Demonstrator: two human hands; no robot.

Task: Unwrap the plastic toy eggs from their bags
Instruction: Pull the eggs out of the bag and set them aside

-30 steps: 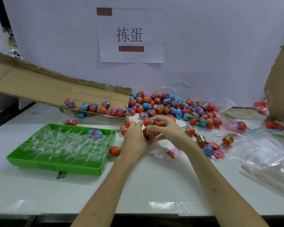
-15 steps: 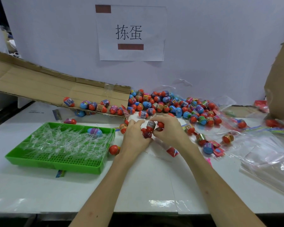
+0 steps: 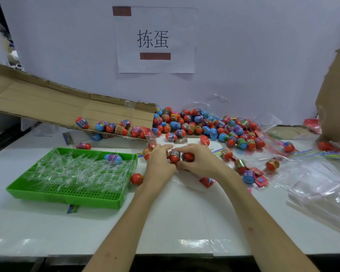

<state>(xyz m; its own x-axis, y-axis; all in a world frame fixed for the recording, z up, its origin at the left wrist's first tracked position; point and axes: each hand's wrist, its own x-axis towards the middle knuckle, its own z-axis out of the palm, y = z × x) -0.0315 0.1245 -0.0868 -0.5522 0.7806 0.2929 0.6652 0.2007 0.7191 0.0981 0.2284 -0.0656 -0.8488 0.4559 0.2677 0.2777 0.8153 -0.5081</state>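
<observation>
Both my hands meet over the middle of the white table (image 3: 165,222). My left hand (image 3: 159,163) and my right hand (image 3: 200,163) together hold a small clear bag with red toy eggs (image 3: 175,156) in it; one egg shows a printed band, a second red egg (image 3: 187,157) sits beside it under my right fingers. The bag's plastic is hard to see. A big pile of red, blue and purple eggs (image 3: 204,126) lies behind my hands against the wall.
A green tray (image 3: 67,195) full of clear plastic strips, with one blue egg (image 3: 113,157) in it, stands at the left. A sloping cardboard sheet (image 3: 47,108) holds several eggs. Empty clear bags (image 3: 318,189) lie at the right. Loose eggs (image 3: 136,179) dot the table.
My hands have drawn closer together and turned the bagged eggs; the egg with the printed band now stands upright between my fingers. The hands stay in the same spot.
</observation>
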